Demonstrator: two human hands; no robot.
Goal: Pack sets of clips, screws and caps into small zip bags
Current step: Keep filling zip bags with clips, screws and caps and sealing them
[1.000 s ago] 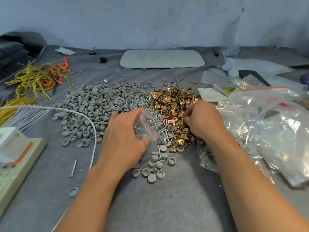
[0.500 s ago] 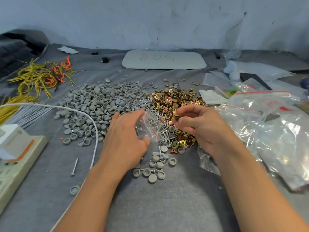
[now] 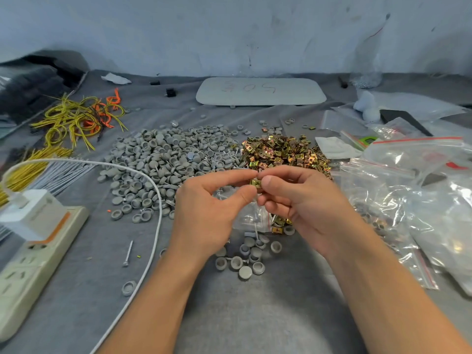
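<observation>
Now a clip sits pinched between right fingers (left fingers grip the bag).

Glossy brassy metal is noted on clips at 1 o'clock; matt grey plastic on caps at 11 o'clock.

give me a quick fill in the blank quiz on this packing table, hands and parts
The right hand pinches a small ____-coloured metal clip.
The left hand holds a small clear zip bag with a ____ seal strip.
The heap of round grey plastic caps lies to the ____ of the heap of metal clips.
A lone silver screw lies between the white power strip and the white ____.
Missing words: gold, red, left, cable.
</observation>
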